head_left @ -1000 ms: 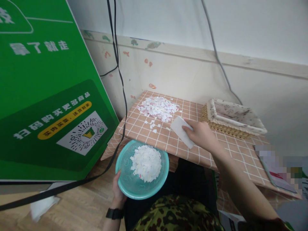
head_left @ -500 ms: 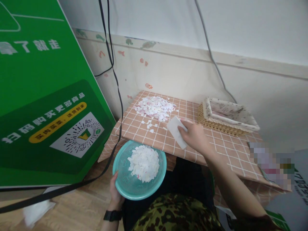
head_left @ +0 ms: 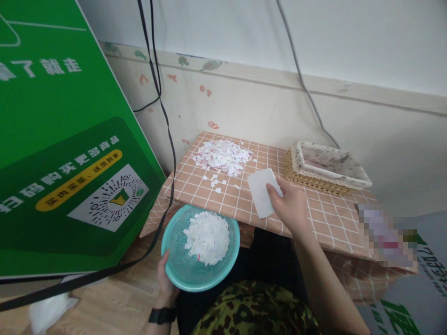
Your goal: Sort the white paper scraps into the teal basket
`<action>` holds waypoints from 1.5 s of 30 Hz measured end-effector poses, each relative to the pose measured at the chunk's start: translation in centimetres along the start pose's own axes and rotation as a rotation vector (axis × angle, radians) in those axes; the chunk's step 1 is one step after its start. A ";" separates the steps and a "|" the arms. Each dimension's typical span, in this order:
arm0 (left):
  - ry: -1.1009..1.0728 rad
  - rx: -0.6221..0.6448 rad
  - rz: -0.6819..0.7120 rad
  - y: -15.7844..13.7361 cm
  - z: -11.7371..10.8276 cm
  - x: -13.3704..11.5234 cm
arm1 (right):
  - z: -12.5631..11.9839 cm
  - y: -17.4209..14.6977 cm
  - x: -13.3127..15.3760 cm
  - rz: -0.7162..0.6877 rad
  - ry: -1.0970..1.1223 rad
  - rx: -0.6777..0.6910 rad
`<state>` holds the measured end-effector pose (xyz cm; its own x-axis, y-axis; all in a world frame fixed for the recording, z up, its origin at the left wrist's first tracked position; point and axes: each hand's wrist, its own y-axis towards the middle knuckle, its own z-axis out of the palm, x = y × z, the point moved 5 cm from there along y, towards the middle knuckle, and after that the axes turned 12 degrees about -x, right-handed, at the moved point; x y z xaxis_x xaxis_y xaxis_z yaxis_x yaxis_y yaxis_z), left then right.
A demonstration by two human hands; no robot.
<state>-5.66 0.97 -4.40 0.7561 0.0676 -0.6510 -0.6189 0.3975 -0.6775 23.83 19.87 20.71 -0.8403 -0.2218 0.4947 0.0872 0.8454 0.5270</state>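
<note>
My left hand (head_left: 166,278) grips the lower left rim of a round teal plastic colander (head_left: 174,242), held just below the table's front edge. Inside the colander lies a heap of white paper scraps (head_left: 208,238), a few with red marks. Over the front part of the table, my right hand (head_left: 289,201) pinches a flat white rectangular card (head_left: 261,193) between thumb and fingers. Behind and to the left of the card, a second pile of torn paper (head_left: 223,157) rests on the tabletop, with several stray pieces (head_left: 215,181) in front of it.
A brown checked cloth (head_left: 228,197) covers the table. At its back right stands a cloth-lined wicker basket (head_left: 309,180). A big green sign (head_left: 66,186) fills the left side, and a black strap (head_left: 171,135) hangs before it. White plastic (head_left: 49,309) lies on the wooden floor.
My right hand has turned the white card, so more of its flat face shows, and moved slightly right. The colander stays in my left hand, and the view has shifted a little.
</note>
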 end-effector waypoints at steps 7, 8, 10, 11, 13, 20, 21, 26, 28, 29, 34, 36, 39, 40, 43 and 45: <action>0.017 0.004 0.050 0.1 -0.2 -0.1 | 2.2 -2.1 0.1 0.014 -0.023 0.107; 0.014 0.009 0.040 0.1 -0.1 -0.1 | 2.3 -2.1 0.1 0.015 -0.022 0.105; 0.008 0.023 0.011 0.1 0.0 0.0 | 2.2 -1.9 -0.2 0.016 -0.025 0.106; 0.008 0.027 -0.001 0.1 0.0 0.1 | 2.1 -1.8 -0.5 0.018 -0.031 0.111; 0.009 0.024 -0.006 0.1 0.0 0.1 | 1.6 -1.6 -1.0 0.024 -0.049 0.108; 0.015 0.021 0.022 0.0 0.1 -0.1 | 0.3 -0.8 -1.9 0.047 -0.061 0.040; 0.015 0.025 0.024 -0.1 0.2 -0.1 | 0.3 -0.8 -1.8 0.049 -0.052 0.042; 0.005 0.032 0.043 -0.5 0.3 -0.4 | 0.6 -0.7 -1.8 0.066 -0.013 0.039; 0.002 0.029 0.032 -0.4 0.2 -0.3 | 0.5 -0.6 -1.7 0.073 -0.007 0.023; 0.005 0.029 0.022 -0.3 0.2 -0.2 | 0.5 -0.7 -1.6 0.068 -0.004 0.021; 0.026 -0.002 0.023 -0.1 0.1 -0.1 | 1.3 -1.1 -0.6 -0.006 -0.009 0.098; 0.016 0.001 0.023 -0.2 0.1 -0.1 | 1.2 -1.0 -1.2 0.007 -0.040 0.102; 0.006 0.015 0.020 -0.2 0.1 -0.2 | 0.7 -0.3 -2.4 0.044 -0.122 0.042; 0.006 0.021 0.017 -0.2 0.1 -0.1 | 0.6 0.0 -2.6 0.047 -0.131 0.020; 0.010 0.024 0.013 -0.1 0.1 -0.1 | 1.4 1.0 -2.2 0.036 -0.079 -0.026; 0.001 0.006 0.025 -0.2 0.1 -0.1 | 2.6 1.5 -1.5 0.017 -0.038 -0.035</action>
<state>-5.64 1.02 -4.17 0.7405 0.0766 -0.6677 -0.6360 0.4009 -0.6593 23.86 22.77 18.96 -0.8579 -0.1886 0.4779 0.1199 0.8310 0.5433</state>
